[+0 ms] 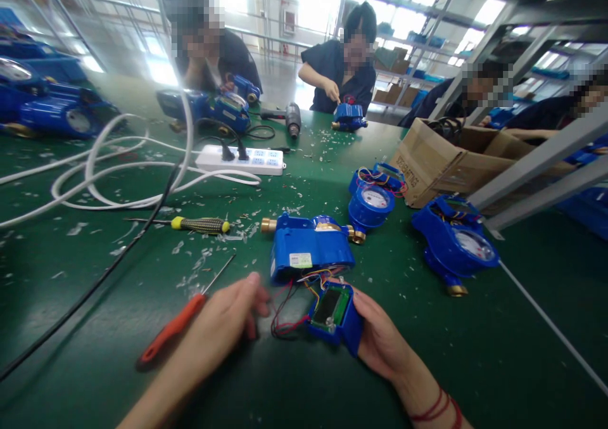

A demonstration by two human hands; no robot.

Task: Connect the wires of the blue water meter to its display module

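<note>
A blue water meter body (311, 246) with brass ends lies on the green table (285, 378) in front of me. Coloured wires (289, 308) run from it to a small blue module with a green circuit board (335, 315). My right hand (380, 340) holds that module from the right side. My left hand (228, 321) rests on the table just left of the wires, its fingers curled together beside them; what they pinch is hidden. An orange-handled screwdriver (173, 327) lies by my left wrist.
A yellow-and-black screwdriver (199, 225), white cables (118, 182) and a power strip (242, 160) lie to the left. More blue meters (453, 242) and a cardboard box (441, 163) sit on the right beside a grey metal frame (536, 163). Other people work at the far side.
</note>
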